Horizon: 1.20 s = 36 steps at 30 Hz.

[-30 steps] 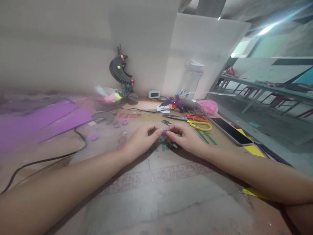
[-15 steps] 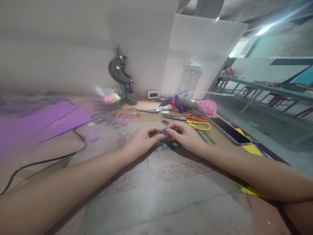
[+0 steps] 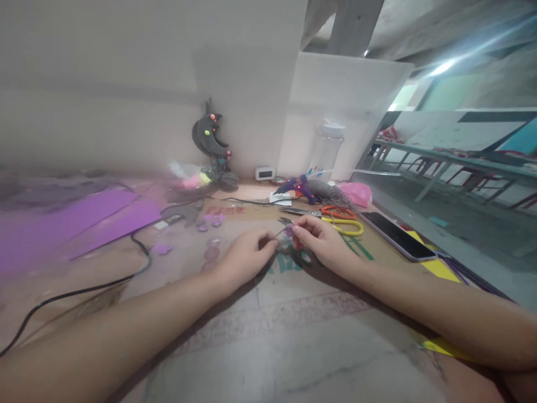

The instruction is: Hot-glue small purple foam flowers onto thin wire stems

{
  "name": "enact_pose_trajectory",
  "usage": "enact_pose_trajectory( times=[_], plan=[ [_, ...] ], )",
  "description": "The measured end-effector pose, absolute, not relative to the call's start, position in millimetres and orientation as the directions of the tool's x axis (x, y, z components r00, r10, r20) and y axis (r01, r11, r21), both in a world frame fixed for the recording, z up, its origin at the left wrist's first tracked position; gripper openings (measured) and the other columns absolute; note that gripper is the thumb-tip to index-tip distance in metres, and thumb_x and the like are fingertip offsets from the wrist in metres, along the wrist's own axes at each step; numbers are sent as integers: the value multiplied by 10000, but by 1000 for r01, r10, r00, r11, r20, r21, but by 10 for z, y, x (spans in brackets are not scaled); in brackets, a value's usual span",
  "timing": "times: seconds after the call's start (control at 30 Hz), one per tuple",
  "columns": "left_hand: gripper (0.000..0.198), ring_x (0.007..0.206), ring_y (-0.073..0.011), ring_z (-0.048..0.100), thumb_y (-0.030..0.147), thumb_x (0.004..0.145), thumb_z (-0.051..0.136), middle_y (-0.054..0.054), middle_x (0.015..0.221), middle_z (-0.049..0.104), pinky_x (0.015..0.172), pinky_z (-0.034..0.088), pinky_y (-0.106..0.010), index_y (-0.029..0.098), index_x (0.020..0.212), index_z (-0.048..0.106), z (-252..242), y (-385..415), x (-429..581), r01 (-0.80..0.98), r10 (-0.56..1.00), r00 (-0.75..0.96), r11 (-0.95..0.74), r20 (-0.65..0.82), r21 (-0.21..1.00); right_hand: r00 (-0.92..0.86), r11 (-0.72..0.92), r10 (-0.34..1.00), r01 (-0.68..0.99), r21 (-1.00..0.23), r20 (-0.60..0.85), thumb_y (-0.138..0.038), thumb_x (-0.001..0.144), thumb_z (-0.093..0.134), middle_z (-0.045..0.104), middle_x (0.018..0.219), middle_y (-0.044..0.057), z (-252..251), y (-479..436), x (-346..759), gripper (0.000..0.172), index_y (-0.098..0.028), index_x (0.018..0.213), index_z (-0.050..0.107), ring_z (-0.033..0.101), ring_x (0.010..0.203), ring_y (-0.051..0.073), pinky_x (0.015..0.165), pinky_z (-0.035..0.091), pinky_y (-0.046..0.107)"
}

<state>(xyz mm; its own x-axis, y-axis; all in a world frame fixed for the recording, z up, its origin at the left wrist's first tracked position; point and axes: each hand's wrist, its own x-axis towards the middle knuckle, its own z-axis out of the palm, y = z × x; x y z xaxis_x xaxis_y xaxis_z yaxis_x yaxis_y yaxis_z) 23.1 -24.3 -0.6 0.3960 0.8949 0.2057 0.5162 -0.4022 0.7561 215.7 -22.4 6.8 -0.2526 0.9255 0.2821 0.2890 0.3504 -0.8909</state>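
Over the cardboard, my right hand [image 3: 319, 239] pinches a small purple piece [image 3: 288, 230], perhaps a foam flower, between thumb and fingertips. A thin dark strand [image 3: 281, 233] runs from that piece to my left hand [image 3: 251, 254], whose thumb and finger are closed on its end. Whether the strand is wire or thread I cannot tell. Just beyond my right hand lie scissors with yellow handles [image 3: 350, 226] and scissors with orange handles [image 3: 342, 212]. Loose purple flower shapes [image 3: 160, 248] rest to the left.
Purple sheets [image 3: 100, 215] and a black cable [image 3: 79, 286] lie at left. A blue glue gun [image 3: 302, 187], grey yarn [image 3: 329, 191], a bottle [image 3: 326, 148] and a small clock [image 3: 265, 173] stand behind. A decorated dark crescent [image 3: 205, 134] leans there. At right lies a phone [image 3: 398, 235].
My hands have drawn slightly apart, and the thin strand now shows between them. The purple piece stays in my right fingers. The whole view has shifted a little downward.
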Motion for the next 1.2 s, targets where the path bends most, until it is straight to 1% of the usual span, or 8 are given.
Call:
enact_pose_trajectory(
  times=[0.1,0.2,0.3,0.43,0.67,0.8,1.0,1.2],
  plan=[
    [210,865,-189,616,253,876,451,-35,914,680,769,463,-289,200,954,639,-63,-207,228,477,916,330,-370,228,797,-251,312,936,258,-914,249,-456,853,597,583,606,-36,63,-211,2165,262,-206,798,540,512,526,100,532,421,231],
    [424,1033,-191,599,142,810,467,-74,1138,648,912,459,-317,187,1223,550,-105,-179,215,431,925,228,-376,305,820,-257,297,938,241,-924,234,-468,840,615,579,604,-36,52,-197,2162,278,-204,788,543,527,548,102,560,440,233],
    [384,1116,-197,573,128,793,487,-77,1185,640,987,430,-332,179,1161,586,-80,-198,200,430,906,211,-423,366,798,-274,310,932,255,-916,239,-466,840,618,578,612,-32,48,-199,2152,283,-198,787,545,527,564,103,571,443,233],
    [266,1115,-216,590,336,900,497,-57,1149,680,988,431,-335,205,1064,662,-5,-245,192,389,879,286,-470,381,792,-311,356,914,307,-883,261,-435,860,604,556,633,-31,55,-223,2148,262,-189,790,547,513,581,104,567,427,234],
    [337,807,-197,644,452,923,448,-23,815,708,744,471,-283,200,802,636,16,-251,191,416,891,353,-424,287,804,-327,422,895,390,-819,305,-381,892,568,562,679,-26,25,-220,2169,202,-186,840,570,527,611,112,572,411,236],
    [344,760,-181,623,442,924,445,-7,736,679,716,453,-274,195,739,598,33,-263,187,426,885,374,-429,276,796,-308,433,895,424,-795,323,-370,899,559,561,684,-25,31,-221,2172,199,-184,828,571,524,623,112,579,411,234],
    [324,738,-170,606,442,902,475,-4,747,674,679,447,-260,189,759,618,28,-269,202,437,877,417,-423,238,794,-325,444,888,426,-788,324,-379,900,560,580,689,-19,44,-232,2172,206,-179,857,590,539,607,112,569,416,233],
    [253,888,-185,631,394,893,518,-39,953,706,809,475,-280,199,969,661,37,-266,204,332,852,399,-479,339,813,-334,449,887,465,-763,318,-374,904,552,599,690,-13,36,-228,2168,201,-181,867,595,557,621,121,592,433,242]
  ],
)
